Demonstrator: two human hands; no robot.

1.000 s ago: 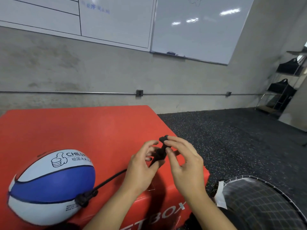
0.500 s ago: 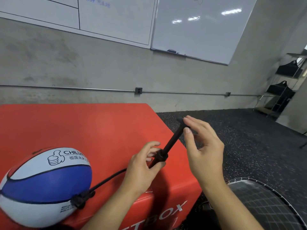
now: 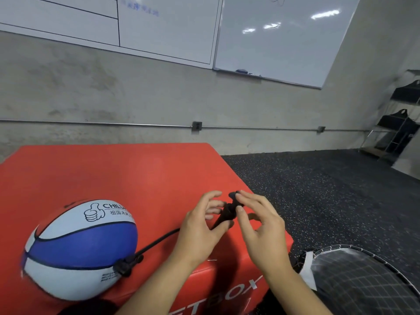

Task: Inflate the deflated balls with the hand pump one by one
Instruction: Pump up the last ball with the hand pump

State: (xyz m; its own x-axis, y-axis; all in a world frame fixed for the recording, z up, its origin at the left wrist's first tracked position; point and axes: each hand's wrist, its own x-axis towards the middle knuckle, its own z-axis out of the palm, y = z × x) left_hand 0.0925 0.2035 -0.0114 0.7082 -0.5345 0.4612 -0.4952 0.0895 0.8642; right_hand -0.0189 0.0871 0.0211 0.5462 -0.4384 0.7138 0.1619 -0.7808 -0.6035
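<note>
Ball [image 3: 79, 248] sits on box [image 3: 127, 173], hose [image 3: 156, 243] plugged in. Your left hand [image 3: 200, 233] grips pump [image 3: 223, 214] body; right hand [image 3: 261, 226] pinches the handle. Take full, straight strokes and keep the body still.

A red padded box [image 3: 118, 176] (white lettering runs along its near side) stands on dark speckled floor [image 3: 329, 192]. On its top, at the left, lies a blue, white and red ball [image 3: 79, 248], a black hose [image 3: 156, 243] plugged into its near side.
</note>
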